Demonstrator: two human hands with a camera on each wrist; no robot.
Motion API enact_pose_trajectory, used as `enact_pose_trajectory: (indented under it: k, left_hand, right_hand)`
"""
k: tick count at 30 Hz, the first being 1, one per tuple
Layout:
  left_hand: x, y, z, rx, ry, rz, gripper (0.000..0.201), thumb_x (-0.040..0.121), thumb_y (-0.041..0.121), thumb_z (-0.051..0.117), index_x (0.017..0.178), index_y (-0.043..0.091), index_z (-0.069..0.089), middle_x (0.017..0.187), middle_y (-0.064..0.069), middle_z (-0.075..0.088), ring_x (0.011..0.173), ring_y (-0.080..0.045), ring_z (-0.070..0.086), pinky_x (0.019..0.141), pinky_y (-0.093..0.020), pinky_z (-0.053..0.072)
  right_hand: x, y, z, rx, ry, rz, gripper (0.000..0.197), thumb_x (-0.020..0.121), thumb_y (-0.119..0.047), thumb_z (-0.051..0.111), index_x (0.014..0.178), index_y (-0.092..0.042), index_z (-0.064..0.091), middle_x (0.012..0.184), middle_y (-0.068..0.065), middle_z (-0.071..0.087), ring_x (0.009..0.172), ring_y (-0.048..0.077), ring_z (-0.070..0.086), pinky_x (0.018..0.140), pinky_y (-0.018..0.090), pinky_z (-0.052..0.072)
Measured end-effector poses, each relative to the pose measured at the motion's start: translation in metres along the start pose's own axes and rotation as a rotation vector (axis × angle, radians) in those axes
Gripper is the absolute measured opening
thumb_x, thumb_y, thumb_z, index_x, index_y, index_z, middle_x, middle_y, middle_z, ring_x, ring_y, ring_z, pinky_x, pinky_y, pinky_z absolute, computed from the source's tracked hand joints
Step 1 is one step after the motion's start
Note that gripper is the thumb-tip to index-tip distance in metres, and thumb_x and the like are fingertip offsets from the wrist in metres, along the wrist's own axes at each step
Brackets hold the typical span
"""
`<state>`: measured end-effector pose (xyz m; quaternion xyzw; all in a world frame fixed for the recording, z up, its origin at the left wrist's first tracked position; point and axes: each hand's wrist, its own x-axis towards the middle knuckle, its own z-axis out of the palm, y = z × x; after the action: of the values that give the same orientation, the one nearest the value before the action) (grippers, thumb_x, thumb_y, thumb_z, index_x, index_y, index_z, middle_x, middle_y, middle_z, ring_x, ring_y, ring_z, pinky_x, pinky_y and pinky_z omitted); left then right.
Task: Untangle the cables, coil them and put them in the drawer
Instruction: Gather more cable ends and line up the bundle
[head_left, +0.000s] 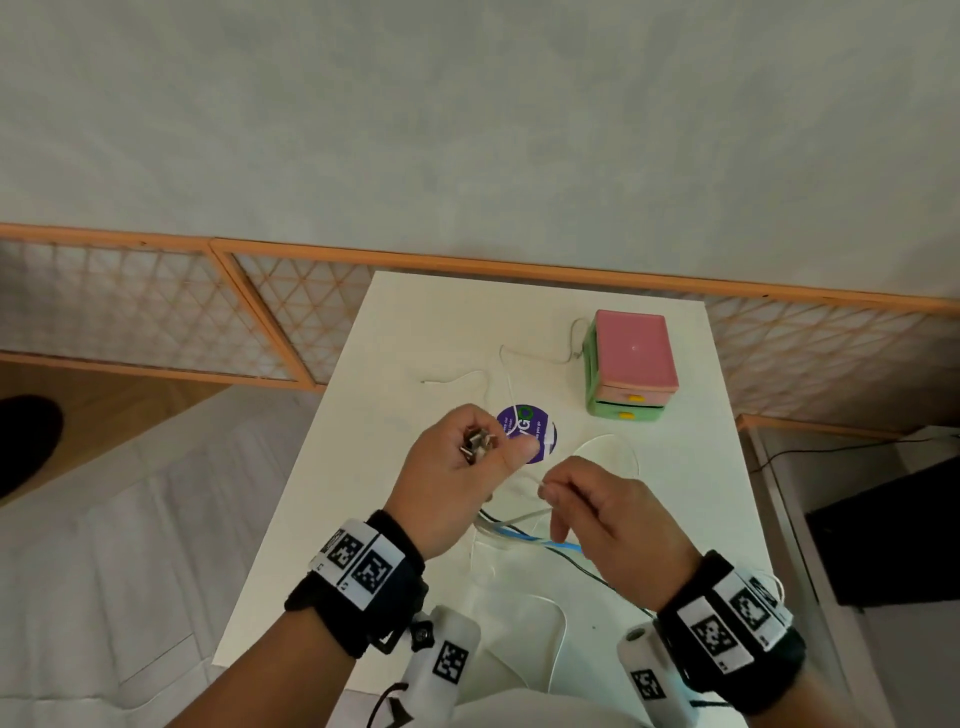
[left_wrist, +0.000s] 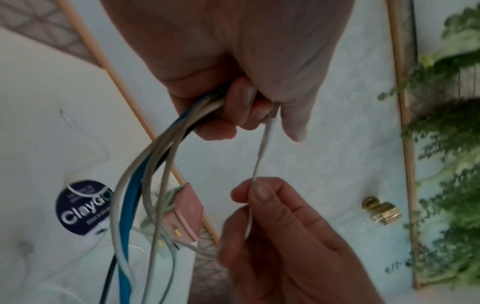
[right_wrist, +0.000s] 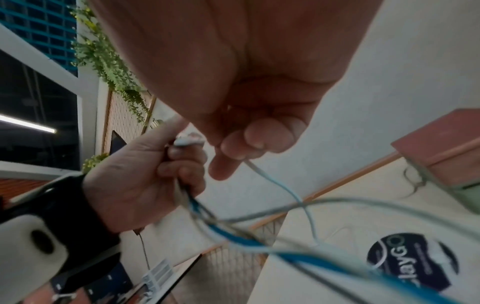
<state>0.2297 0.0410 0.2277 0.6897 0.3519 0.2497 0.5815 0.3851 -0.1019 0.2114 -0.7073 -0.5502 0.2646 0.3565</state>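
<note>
My left hand (head_left: 467, 457) grips a bundle of cables (left_wrist: 153, 164) above the white table (head_left: 415, 322): white, grey, blue and black strands with metal plug ends (head_left: 475, 446) sticking out of the fist. My right hand (head_left: 576, 499) pinches one thin white cable (left_wrist: 262, 148) between thumb and forefinger, just right of the left hand. That cable runs up to the left hand's fingers (left_wrist: 249, 107). The blue cable (head_left: 540, 541) hangs between both wrists. More white cable (head_left: 519, 358) lies loose on the table. The pink and green drawer box (head_left: 628, 364) stands at the back right, drawers closed.
A round purple sticker (head_left: 535, 426) lies on the table under the left thumb. A wooden lattice screen (head_left: 156, 306) stands behind the table. A black box (head_left: 893, 530) sits on the floor to the right. White cable loops (head_left: 556, 644) trail near the front edge.
</note>
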Motion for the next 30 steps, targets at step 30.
enact_pose_trajectory:
  k: [30]
  left_hand:
    - [0.019,0.015,-0.024,-0.119,0.263,0.124,0.024,0.100,0.027,0.066,0.088,0.013,0.050,0.058,-0.003,0.057,0.047,-0.007,0.051,0.051,-0.017,0.047]
  right_hand:
    - [-0.026,0.119,-0.044,-0.274,0.018,0.354,0.016,0.106,-0.030,0.051,0.093,-0.024,0.059,0.083,-0.012,0.059,0.079,0.013,0.057,0.070,0.022,0.041]
